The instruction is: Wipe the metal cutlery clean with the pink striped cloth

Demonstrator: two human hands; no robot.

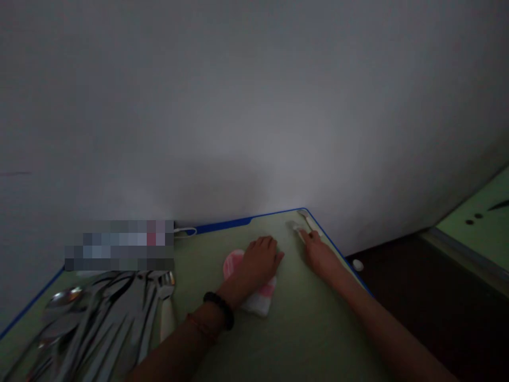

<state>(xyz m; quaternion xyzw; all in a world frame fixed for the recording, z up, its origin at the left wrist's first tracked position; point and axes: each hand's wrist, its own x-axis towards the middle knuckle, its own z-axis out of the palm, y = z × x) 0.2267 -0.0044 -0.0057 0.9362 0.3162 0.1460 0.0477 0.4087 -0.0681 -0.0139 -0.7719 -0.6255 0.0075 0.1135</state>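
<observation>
My left hand (pixel 260 260) lies over a pink and white cloth (pixel 258 303), palm down with the thumb spread to the right. The palm hides part of the cloth. Near the table's far right corner, my right hand (pixel 316 249) is closed on a white-handled piece of cutlery (pixel 296 227). Its metal head points away to the left and is too blurred to name. Just beyond it, a white-handled fork (pixel 309 220) lies along the blue edge.
Many spoons and other cutlery (pixel 107 318) lie in a heap at the left, with another white-handled fork (pixel 167 302) on its right side. Behind them is a blurred-out object (pixel 123 246). A wall (pixel 254 106) rises behind the table (pixel 207 276). A small white object (pixel 358 265) lies beyond the right edge.
</observation>
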